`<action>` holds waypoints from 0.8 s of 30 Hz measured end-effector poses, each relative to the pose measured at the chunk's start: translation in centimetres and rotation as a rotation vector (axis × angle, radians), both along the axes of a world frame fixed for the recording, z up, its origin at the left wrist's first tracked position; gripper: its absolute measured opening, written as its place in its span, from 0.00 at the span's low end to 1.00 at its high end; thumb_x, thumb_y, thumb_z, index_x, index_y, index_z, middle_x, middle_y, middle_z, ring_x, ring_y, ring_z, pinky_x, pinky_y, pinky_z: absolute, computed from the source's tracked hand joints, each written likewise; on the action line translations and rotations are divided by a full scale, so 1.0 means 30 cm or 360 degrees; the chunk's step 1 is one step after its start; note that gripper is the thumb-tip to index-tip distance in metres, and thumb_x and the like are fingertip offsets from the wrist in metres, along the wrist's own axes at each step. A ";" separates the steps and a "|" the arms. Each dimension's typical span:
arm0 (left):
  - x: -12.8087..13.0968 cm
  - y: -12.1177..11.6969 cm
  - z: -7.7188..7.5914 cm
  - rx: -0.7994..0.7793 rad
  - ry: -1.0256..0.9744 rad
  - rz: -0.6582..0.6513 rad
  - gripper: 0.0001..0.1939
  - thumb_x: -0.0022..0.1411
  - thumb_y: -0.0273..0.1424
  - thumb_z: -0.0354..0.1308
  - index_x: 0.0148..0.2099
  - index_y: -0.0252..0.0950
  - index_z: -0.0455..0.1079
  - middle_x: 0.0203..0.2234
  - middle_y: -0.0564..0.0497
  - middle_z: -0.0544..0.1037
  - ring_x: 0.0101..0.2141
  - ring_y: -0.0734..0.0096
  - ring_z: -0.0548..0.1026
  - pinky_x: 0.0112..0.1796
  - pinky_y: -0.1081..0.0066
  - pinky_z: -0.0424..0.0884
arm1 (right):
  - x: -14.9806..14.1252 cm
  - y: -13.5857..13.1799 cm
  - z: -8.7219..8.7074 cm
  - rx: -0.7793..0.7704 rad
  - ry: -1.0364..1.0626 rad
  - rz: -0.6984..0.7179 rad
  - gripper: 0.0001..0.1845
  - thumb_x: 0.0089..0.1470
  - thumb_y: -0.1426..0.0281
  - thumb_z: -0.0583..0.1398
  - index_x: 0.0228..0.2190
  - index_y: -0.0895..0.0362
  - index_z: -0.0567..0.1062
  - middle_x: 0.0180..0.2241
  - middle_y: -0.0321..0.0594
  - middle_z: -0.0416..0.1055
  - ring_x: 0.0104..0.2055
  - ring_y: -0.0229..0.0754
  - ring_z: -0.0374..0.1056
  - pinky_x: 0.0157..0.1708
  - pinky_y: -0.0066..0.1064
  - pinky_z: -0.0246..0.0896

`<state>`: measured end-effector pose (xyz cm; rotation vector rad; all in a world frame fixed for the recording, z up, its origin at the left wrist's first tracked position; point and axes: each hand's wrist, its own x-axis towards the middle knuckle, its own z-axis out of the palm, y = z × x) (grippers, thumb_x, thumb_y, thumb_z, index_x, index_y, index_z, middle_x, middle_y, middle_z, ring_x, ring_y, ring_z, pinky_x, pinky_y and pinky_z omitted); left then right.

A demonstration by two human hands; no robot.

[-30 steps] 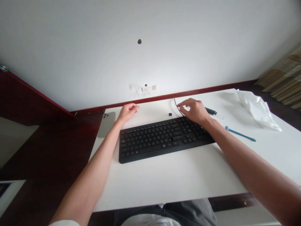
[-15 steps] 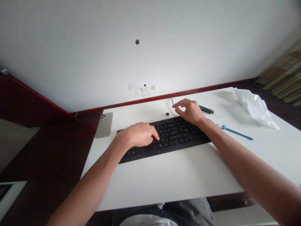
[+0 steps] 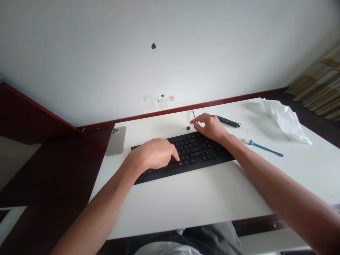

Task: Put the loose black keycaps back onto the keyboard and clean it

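Note:
A black computer keyboard point(image 3: 198, 152) lies on the white table point(image 3: 202, 202). My left hand point(image 3: 155, 154) rests over its left and middle keys, fingers curved down, holding nothing. My right hand point(image 3: 209, 126) sits just behind the keyboard's back edge, its fingertips at a thin black cable point(image 3: 193, 114). Whether those fingers grip the cable I cannot tell. Left of them lies a small black square piece point(image 3: 188, 128). A black pen-like object point(image 3: 228, 121) lies beyond my right hand.
A grey smartphone point(image 3: 116, 141) lies left of the keyboard near the table's edge. On the right are a blue slim tool point(image 3: 265, 150) and crumpled white plastic point(image 3: 285, 120). A dark red wooden ledge point(image 3: 183, 108) runs along the wall, with wall sockets point(image 3: 166, 99) above.
My left hand has come from behind the keyboard down onto its keys. My right hand has shifted slightly left, uncovering more of the black pen-like object.

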<state>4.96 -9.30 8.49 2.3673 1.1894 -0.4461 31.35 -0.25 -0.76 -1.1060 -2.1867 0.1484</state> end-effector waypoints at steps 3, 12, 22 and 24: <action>0.008 -0.002 -0.003 0.0003 0.0009 -0.0010 0.29 0.63 0.21 0.51 0.55 0.56 0.81 0.54 0.58 0.82 0.52 0.58 0.79 0.53 0.63 0.72 | -0.001 0.004 -0.010 -0.0002 -0.0060 0.0055 0.13 0.63 0.71 0.60 0.42 0.54 0.85 0.42 0.42 0.84 0.48 0.52 0.77 0.49 0.43 0.73; 0.030 -0.007 -0.004 0.0042 0.0022 -0.0057 0.28 0.63 0.22 0.50 0.55 0.55 0.81 0.54 0.59 0.82 0.52 0.59 0.79 0.50 0.65 0.73 | 0.005 0.021 -0.040 -0.0039 -0.0121 0.0197 0.08 0.63 0.68 0.63 0.39 0.51 0.85 0.44 0.39 0.83 0.50 0.51 0.76 0.52 0.43 0.72; 0.043 -0.001 -0.027 0.0053 -0.0028 -0.0073 0.26 0.63 0.23 0.51 0.52 0.54 0.82 0.51 0.56 0.84 0.48 0.59 0.80 0.46 0.65 0.74 | -0.006 0.030 -0.048 -0.0127 -0.0145 0.0140 0.09 0.62 0.67 0.64 0.41 0.51 0.85 0.44 0.39 0.84 0.51 0.52 0.75 0.53 0.43 0.70; 0.043 -0.001 -0.027 0.0040 -0.0037 -0.0052 0.25 0.63 0.24 0.51 0.52 0.53 0.83 0.51 0.55 0.84 0.47 0.58 0.80 0.45 0.65 0.74 | -0.011 0.033 -0.047 -0.0159 -0.0152 0.0139 0.09 0.62 0.68 0.64 0.40 0.51 0.85 0.43 0.38 0.84 0.50 0.51 0.75 0.53 0.42 0.70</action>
